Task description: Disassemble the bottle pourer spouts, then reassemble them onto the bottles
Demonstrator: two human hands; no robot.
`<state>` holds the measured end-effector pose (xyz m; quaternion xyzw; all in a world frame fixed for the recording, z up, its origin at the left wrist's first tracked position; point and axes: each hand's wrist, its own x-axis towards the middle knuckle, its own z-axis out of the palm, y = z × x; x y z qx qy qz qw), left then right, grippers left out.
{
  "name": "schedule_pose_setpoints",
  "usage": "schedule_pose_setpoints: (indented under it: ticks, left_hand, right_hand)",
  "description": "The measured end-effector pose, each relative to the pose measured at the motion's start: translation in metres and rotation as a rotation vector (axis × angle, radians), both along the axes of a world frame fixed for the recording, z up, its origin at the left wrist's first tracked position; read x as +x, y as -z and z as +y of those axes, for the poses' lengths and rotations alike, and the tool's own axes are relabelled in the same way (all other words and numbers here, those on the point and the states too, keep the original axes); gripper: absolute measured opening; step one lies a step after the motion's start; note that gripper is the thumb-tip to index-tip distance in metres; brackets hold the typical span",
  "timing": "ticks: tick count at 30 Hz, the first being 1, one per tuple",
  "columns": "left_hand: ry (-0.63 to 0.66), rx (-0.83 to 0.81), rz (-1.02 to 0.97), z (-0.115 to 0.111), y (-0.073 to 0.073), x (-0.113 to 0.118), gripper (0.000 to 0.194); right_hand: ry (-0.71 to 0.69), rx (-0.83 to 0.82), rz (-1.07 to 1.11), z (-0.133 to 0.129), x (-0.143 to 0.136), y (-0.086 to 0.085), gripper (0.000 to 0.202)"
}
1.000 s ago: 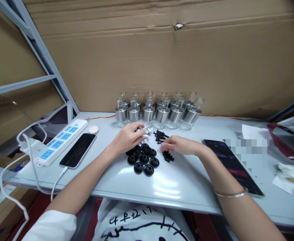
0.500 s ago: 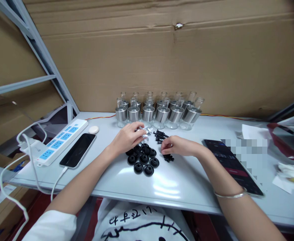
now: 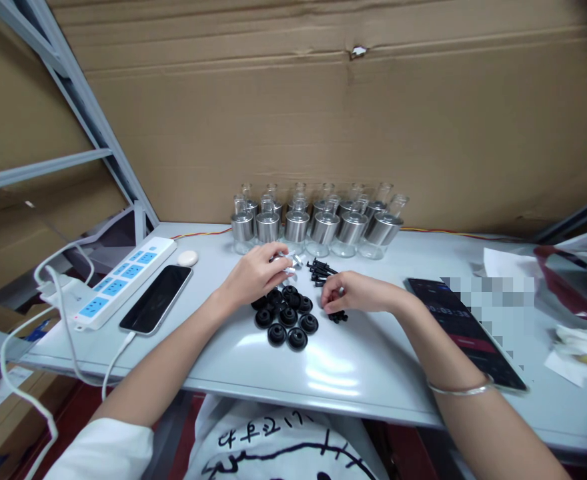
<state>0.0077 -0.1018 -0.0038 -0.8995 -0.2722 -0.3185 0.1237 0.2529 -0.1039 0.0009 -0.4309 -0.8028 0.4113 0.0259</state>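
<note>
At the left of the frame, a white power strip (image 3: pixel 101 313) with blue sockets lies slantwise beside a dark-screened phone (image 3: pixel 157 300). Near the centre, the black caps (image 3: pixel 288 316) lie in a loose cluster on the pale table (image 3: pixel 213 360); they are round and glossy, with wide rims and stepped, raised middles. Just above them, the left hand (image 3: pixel 256 275) comes in from the lower left, palm down, fingers bent over the small white pieces (image 3: pixel 298 261); whether it grips one, I cannot tell. Clear glass bottles (image 3: pixel 297 227) with silvery bands stand in two rows behind. Right of the white pieces, thin black pins (image 3: pixel 319 270) lie in a bunch, heads mostly leftward. Below the pins, the right hand (image 3: pixel 351 291) reaches in from the lower right, fingers curled inward beside the tiny black knobs (image 3: pixel 339 317), partly covering them; whether its fingertips meet or pinch anything is unclear. Right of centre, a dark tablet (image 3: pixel 466 333) lies flat, partly behind the forearm.
</note>
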Motion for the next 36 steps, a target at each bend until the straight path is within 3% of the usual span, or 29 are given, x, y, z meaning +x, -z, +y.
schedule_pose_setpoints:
  ticks: [28,36]
  left_hand:
    - [0.012,0.018,-0.008,-0.001,0.000,0.000,0.012]
    - [0.017,0.017,-0.005,0.000,0.001,-0.001,0.012]
  right_hand:
    - [0.039,0.007,-0.101,-0.001,0.013,-0.011,0.049]
    - [0.064,-0.079,-0.100,0.001,0.017,-0.004,0.054]
